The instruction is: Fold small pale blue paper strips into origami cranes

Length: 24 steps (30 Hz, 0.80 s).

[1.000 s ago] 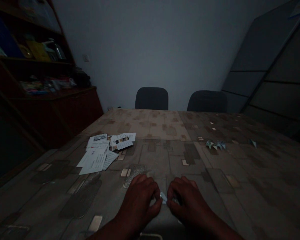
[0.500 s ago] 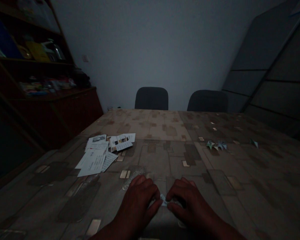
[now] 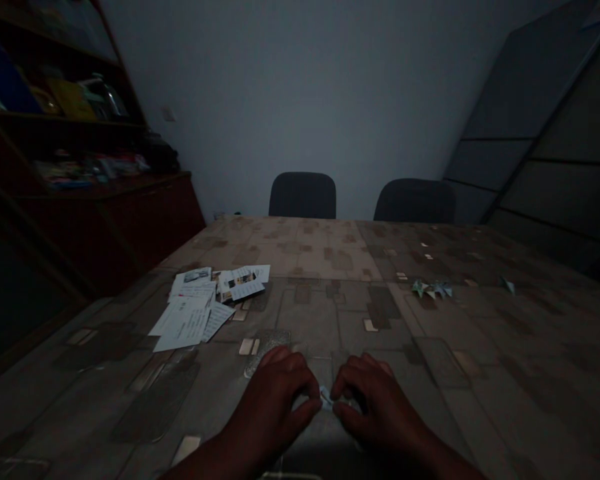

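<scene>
Between my two hands, low in the middle of the head view, is a small pale-blue piece of folded paper [image 3: 326, 398]. My left hand [image 3: 280, 393] pinches its left side between thumb and forefinger. From the other side, my right hand [image 3: 370, 397] has thumb and fingertips closed on the paper's right edge. Fingers cover much of the paper, so its exact shape is hard to make out. Farther off to the right, several small folded paper pieces [image 3: 431, 289] stand in a cluster, with one more folded piece [image 3: 507, 285] apart from them.
Printed cards and leaflets [image 3: 187, 320] lie in a loose pile on the left of the patterned tablecloth [image 3: 290, 307]. Beyond the table's far edge stand two dark chairs [image 3: 303, 195]. A crowded wooden cabinet [image 3: 145, 207] is at the left. The room is dim.
My hands stay on the small paper, with the fingertips shifting slightly and the paper's visible part tilting a little. The cards and the other folded pieces lie as before.
</scene>
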Each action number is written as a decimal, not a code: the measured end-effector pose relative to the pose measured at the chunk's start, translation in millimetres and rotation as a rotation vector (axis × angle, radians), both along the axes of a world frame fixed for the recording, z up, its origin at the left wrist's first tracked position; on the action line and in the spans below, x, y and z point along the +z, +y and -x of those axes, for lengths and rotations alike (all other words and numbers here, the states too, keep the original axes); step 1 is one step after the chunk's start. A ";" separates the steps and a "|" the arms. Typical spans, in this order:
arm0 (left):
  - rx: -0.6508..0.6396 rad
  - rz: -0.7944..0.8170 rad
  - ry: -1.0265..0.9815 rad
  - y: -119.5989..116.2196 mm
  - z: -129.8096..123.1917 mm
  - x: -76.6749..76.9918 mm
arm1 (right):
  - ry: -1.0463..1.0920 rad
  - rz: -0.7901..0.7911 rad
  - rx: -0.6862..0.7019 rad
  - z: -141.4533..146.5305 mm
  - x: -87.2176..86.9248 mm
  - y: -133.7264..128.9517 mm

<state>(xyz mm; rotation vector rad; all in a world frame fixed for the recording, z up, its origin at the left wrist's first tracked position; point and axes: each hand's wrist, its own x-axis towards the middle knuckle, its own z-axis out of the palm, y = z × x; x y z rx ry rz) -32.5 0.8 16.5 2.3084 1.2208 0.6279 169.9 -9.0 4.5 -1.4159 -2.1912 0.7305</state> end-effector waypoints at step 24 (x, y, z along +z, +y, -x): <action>-0.064 -0.158 0.019 -0.1 -1.4 -11.7 | -0.012 0.010 -0.053 3.7 2.4 0.8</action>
